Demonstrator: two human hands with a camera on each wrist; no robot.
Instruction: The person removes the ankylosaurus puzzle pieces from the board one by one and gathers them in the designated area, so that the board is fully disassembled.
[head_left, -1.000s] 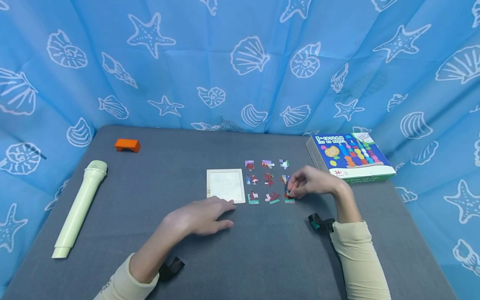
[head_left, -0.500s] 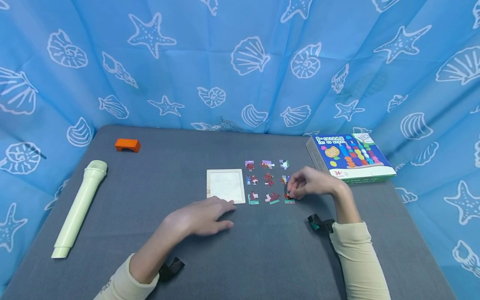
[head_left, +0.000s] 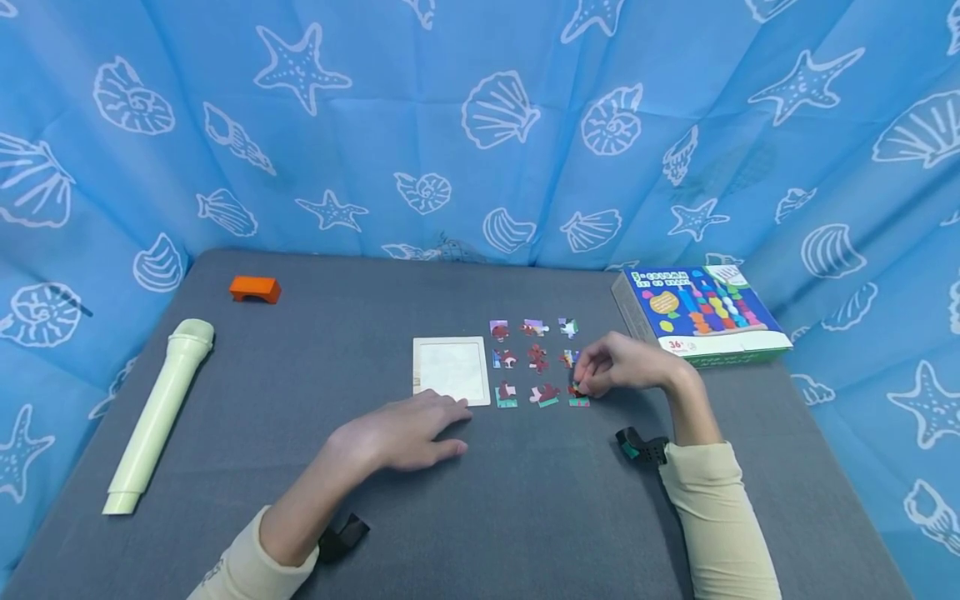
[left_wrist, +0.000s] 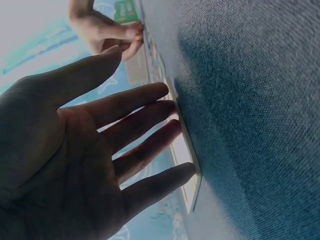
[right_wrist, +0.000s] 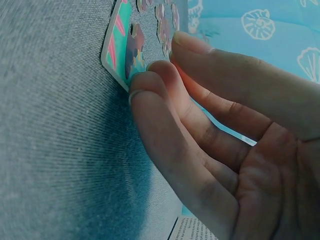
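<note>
My left hand (head_left: 408, 432) rests palm down at the near edge of a square, pale wooden puzzle frame (head_left: 452, 367). In the left wrist view its fingers are spread and extended, and fingertips touch the puzzle frame's rim (left_wrist: 193, 187). To the right of the frame, jigsaw pieces (head_left: 537, 359) in brown, purple and green lie apart in three rows of three. My right hand (head_left: 618, 363) is at the nearest right piece (head_left: 579, 402). In the right wrist view, its loosely bent fingertips touch or nearly touch that green-edged piece (right_wrist: 114, 52); the thumb stays apart from them.
A blue toy box (head_left: 705, 312) lies at the back right, beyond my right hand. A pale green toy microphone (head_left: 161, 412) lies along the left side. An orange arch block (head_left: 255, 289) sits at the back left. A patterned blue curtain (head_left: 480, 125) hangs behind the table.
</note>
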